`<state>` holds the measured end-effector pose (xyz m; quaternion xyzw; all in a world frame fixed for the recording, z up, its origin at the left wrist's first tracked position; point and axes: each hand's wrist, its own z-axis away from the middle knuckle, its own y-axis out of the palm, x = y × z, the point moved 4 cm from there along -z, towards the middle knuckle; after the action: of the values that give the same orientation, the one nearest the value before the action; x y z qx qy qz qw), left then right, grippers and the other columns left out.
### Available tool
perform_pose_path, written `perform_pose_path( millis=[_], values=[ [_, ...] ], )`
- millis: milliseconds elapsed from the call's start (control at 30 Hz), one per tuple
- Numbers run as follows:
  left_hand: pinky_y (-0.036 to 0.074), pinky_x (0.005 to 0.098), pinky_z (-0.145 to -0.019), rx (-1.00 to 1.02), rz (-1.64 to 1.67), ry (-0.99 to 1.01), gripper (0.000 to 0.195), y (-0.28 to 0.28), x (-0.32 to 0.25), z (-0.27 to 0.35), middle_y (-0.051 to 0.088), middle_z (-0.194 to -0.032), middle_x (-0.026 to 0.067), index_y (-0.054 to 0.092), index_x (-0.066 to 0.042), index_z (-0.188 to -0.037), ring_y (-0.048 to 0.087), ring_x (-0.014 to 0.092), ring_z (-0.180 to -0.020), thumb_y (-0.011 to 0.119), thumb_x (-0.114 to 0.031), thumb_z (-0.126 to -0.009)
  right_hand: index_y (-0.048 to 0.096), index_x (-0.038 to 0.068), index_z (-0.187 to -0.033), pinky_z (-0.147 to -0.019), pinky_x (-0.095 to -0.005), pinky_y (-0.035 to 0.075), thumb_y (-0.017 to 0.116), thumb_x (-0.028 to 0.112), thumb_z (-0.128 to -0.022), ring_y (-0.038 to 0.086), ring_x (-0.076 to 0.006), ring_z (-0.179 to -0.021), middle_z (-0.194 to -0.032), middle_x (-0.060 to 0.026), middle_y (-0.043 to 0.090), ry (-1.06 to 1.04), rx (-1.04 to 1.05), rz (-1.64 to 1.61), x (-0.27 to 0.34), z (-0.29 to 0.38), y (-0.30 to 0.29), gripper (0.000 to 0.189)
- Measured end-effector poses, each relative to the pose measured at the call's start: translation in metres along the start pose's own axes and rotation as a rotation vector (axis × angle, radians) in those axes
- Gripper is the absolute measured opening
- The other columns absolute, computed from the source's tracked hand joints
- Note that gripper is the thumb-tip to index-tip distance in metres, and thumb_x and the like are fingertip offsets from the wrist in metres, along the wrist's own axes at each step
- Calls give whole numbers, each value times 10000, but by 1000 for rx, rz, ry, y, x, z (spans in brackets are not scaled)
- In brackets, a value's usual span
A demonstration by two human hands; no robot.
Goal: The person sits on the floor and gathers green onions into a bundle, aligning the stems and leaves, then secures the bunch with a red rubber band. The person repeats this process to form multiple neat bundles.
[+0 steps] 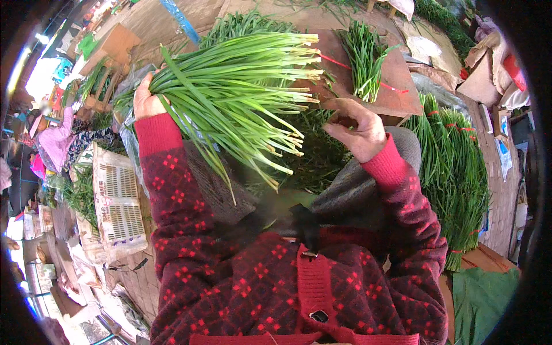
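Observation:
My left hand [146, 98] grips a thick fanned bunch of garlic chives [233, 82] by its leafy part, held over my lap. Their pale cut ends point to the right. Beside those ends is my right hand [355, 127], its fingers loosely curled and apart, with nothing visible in them. A smaller chive bunch [364, 62] lies on a reddish-brown board [403, 97], across a thin red tie strip [393, 89]. More loose greens [250, 28] lie beyond the held bunch, which partly covers them.
Chive bundles with red ties [453, 185] are stacked to my right, above a green cloth [483, 302]. A white plastic crate [120, 207] bearing writing stands left, with greens inside. Another person [56, 140] is farther left. A blue post [181, 21] rises ahead.

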<state>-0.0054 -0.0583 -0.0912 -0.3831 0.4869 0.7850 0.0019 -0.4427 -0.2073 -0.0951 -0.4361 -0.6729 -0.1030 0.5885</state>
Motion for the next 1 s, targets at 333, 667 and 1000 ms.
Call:
perform_pose_path(
  millis=[333,667,1000],
  values=[
    [504,393,-884,3,-428,374,211,23,10,23,667,-992,149,615,-20,-1014,642,245,-938,478,-163,-941,667,58,-973,-672,-358,501,738,286,-779,638,-260,-727,-829,-136,664,-92,-54,414,23,-33,32,307],
    [525,465,-708,-157,352,328,126,44,42,11,494,-766,133,473,-15,-908,531,274,-695,559,-102,-878,649,73,-854,-638,-438,509,671,200,-786,633,-348,-686,-741,-146,649,-305,-65,654,8,-42,42,145],
    [522,456,-676,-182,416,381,119,65,47,21,530,-759,137,491,-11,-883,572,293,-707,566,-99,-853,613,34,-1086,-708,-414,528,533,-19,-682,641,-346,-728,-904,-158,670,-419,-110,763,-15,-32,54,416]
  ],
)
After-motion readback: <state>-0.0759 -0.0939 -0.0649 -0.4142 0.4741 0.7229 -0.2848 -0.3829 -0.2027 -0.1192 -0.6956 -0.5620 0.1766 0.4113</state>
